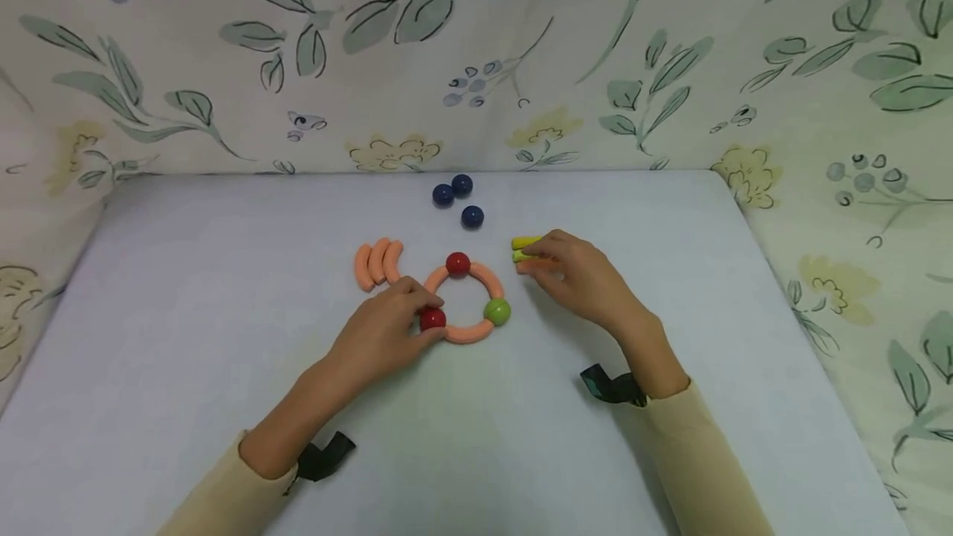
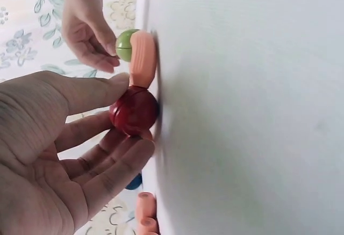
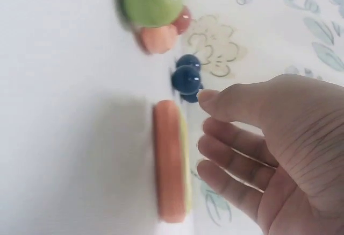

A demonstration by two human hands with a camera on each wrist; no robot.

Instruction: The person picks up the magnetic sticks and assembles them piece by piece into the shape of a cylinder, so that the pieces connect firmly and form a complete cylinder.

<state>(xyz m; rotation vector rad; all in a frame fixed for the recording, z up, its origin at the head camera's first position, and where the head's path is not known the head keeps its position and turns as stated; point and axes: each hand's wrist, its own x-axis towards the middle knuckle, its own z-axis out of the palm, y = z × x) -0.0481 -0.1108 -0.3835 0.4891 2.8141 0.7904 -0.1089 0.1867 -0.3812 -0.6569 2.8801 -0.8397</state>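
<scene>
On the table, curved orange pieces and balls form a ring. My left hand pinches the red ball at the ring's near left, thumb on one side and fingers on the other. Another red ball sits at the top of the ring, and a green ball at its right. My right hand hovers by a yellow stick, a light green stick and an orange stick. Its fingers are loosely bent with nothing between them in the right wrist view.
Three dark blue balls lie at the back middle of the white table. Several loose curved orange pieces lie side by side, left of the ring. A floral cloth hangs behind the table's far edge.
</scene>
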